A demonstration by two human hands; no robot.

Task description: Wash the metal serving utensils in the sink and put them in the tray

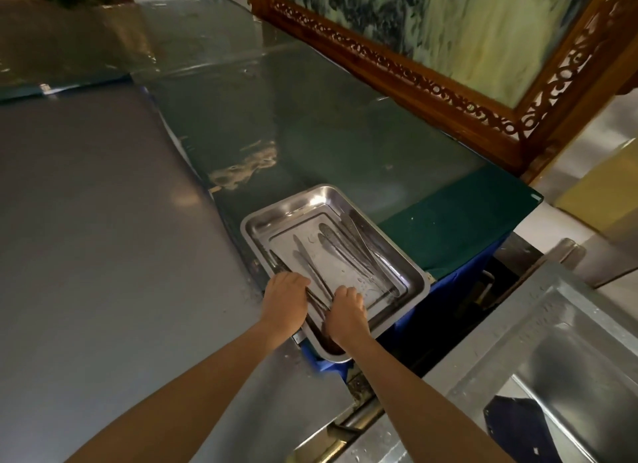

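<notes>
Near edge of the worktop (345, 134), left end, hard against the steel top (103, 221): steel tray (412, 272), set at an angle, its near corner jutting past the edge over a blue skirt (448, 300).

Utensils (340, 252) are in the tray, not in the sink: several long metal pieces lying flat along its length, roughly parallel. Most are in the right half and a couple are nearer the left wall. Their handles point to the near end. The tray floor is wet, with drops showing.

Left hand (284, 298) is at the tray's near left rim, knuckles up, fingers curled down around the handle ends of the left-side utensils, so it's clamped on them.

Right hand (345, 312) is just beside it, inside the near end of the tray, with its fingers bent down over the handles. Handles pass under it; can't tell whether it grips them or only rests on them. The hands are close, with a few handles visible in the gap between them.

Sink (569, 359) is at lower right, well apart from the tray, with a dark blue cloth (514, 428) in it.

Carved wooden frame (397, 82) stands along the far right edge of the worktop.
</notes>
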